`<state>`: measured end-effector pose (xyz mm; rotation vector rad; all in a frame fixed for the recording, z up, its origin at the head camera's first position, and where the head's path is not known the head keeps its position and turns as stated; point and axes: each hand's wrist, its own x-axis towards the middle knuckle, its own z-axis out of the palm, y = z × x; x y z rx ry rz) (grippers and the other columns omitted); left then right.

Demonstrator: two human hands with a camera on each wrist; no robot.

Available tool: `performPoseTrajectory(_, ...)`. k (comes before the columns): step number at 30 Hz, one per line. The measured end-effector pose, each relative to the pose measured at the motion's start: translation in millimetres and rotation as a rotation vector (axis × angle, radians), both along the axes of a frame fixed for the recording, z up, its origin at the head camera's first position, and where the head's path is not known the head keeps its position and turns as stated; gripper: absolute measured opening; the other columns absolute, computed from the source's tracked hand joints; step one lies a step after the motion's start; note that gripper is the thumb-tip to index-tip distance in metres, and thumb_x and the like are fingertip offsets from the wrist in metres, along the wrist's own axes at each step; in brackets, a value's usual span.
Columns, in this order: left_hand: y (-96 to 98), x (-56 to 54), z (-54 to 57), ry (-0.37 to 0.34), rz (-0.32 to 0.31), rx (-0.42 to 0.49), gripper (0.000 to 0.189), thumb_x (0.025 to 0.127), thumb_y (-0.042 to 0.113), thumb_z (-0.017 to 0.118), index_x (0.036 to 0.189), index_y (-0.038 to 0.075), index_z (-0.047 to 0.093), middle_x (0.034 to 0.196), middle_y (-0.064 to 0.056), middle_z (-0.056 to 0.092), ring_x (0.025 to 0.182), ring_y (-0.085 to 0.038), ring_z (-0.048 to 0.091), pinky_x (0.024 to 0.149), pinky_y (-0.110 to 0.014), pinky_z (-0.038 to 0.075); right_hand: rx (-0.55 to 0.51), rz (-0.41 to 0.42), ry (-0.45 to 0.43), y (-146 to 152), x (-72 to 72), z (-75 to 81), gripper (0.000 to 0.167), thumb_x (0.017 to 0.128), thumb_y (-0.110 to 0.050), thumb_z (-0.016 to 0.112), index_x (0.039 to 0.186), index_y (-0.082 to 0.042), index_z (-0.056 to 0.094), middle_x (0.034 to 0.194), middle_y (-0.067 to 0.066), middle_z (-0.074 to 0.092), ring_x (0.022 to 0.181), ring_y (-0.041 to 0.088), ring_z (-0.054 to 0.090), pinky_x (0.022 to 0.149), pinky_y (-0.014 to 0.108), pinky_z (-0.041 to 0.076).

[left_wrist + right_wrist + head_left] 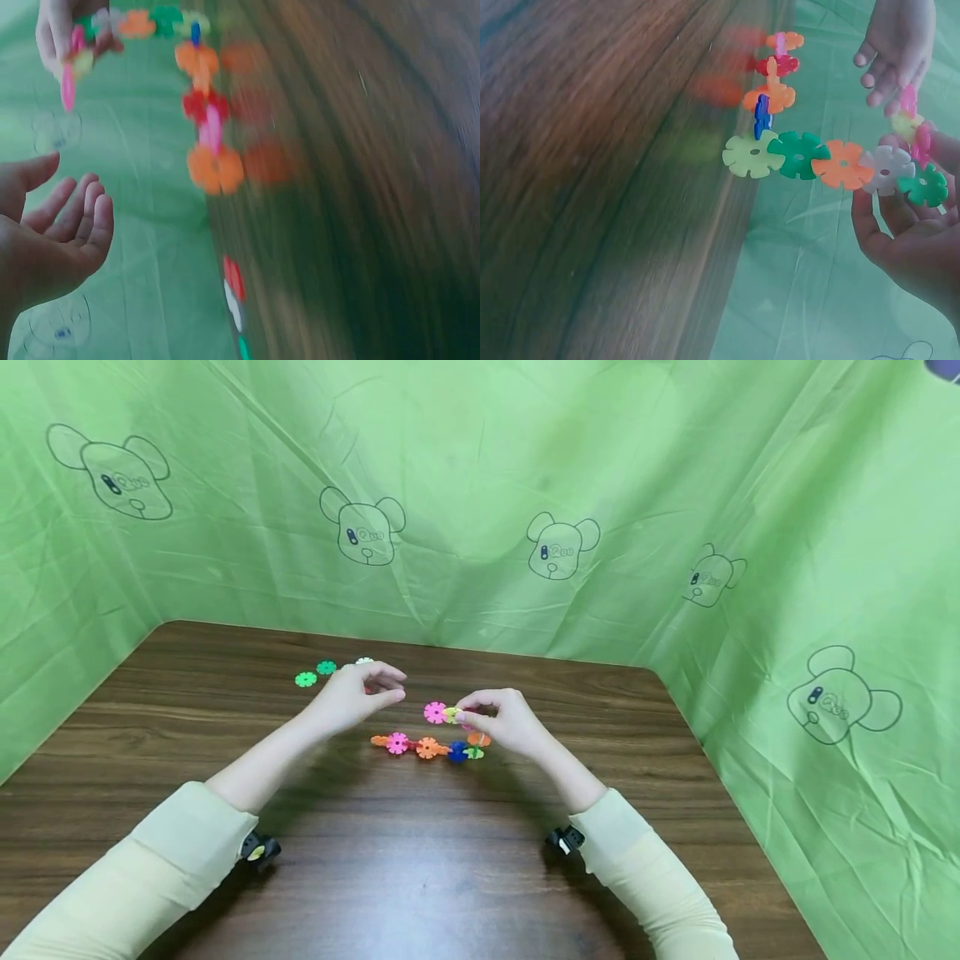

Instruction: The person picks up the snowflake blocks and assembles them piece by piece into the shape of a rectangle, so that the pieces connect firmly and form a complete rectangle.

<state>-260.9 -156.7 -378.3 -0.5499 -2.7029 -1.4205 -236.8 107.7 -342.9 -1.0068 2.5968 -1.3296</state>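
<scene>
My right hand pinches one end of a chain of slotted, flower-shaped plastic discs, raised above the table. A pink disc and a yellow-green disc stick out past its fingertips toward the left. In the right wrist view the chain bends: green, white, orange, dark green and light green discs lead to a blue disc, then to orange, red and pink ones. An orange disc forms the far end. My left hand hovers left of the pink disc, fingers loosely bent, holding nothing.
Loose discs lie at the table's back left: light green, dark green, white and a red one partly hidden by the left hand in the head view. A green curtain surrounds the brown wooden table.
</scene>
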Motion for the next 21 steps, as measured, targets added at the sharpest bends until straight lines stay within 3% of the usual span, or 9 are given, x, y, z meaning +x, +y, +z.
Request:
performPoseTrajectory(3, -13.4, -7.0, -3.1, 0.058, 0.001, -0.028, 0.032, 0.087, 0.027, 0.069, 0.115, 0.013, 0.063, 0.103, -0.004, 0.069, 0.095, -0.019, 0.062, 0.086, -0.042, 0.049, 0.020, -0.001, -0.024, 3.7, -2.5, -2.0, 0.010, 0.089, -0.006, 0.064, 0.092, 0.002, 0.069, 0.077, 0.018, 0.067, 0.066, 0.039, 0.063, 0.055, 0.021, 0.048)
performPoseTrajectory(11, -42.6, -31.7, -21.4, 0.152, 0.016, -0.139, 0.041, 0.084, 0.028, 0.073, 0.118, 0.008, 0.062, 0.111, -0.011, 0.067, 0.107, -0.031, 0.059, 0.089, -0.049, 0.046, 0.059, -0.031, -0.064, 16.4, -25.2, -30.1, 0.012, 0.090, -0.019, 0.065, 0.096, -0.010, 0.070, 0.082, 0.007, 0.068, 0.070, 0.028, 0.066, 0.058, 0.030, 0.053)
performPoseTrajectory(15, -55.4, -46.4, -34.0, 0.147, 0.000, -0.197, 0.048, 0.081, 0.030, 0.075, 0.122, 0.008, 0.060, 0.117, -0.013, 0.065, 0.110, -0.033, 0.058, 0.092, -0.050, 0.044, 0.055, -0.005, -0.075, 18.2, -27.2, -32.1, 0.011, 0.091, -0.022, 0.065, 0.097, -0.015, 0.069, 0.083, 0.004, 0.068, 0.072, 0.022, 0.065, 0.061, 0.030, 0.054)
performPoseTrajectory(21, -66.2, -62.1, -48.2, 0.097, -0.051, -0.234, 0.050, 0.080, 0.023, 0.076, 0.124, 0.006, 0.058, 0.122, -0.015, 0.062, 0.115, -0.035, 0.054, 0.094, -0.053, 0.042, 0.057, 0.014, -0.064, 20.0, -27.5, -31.2, 0.020, 0.092, -0.024, 0.063, 0.111, -0.022, 0.067, 0.092, -0.002, 0.069, 0.077, 0.021, 0.066, 0.058, 0.028, 0.051)
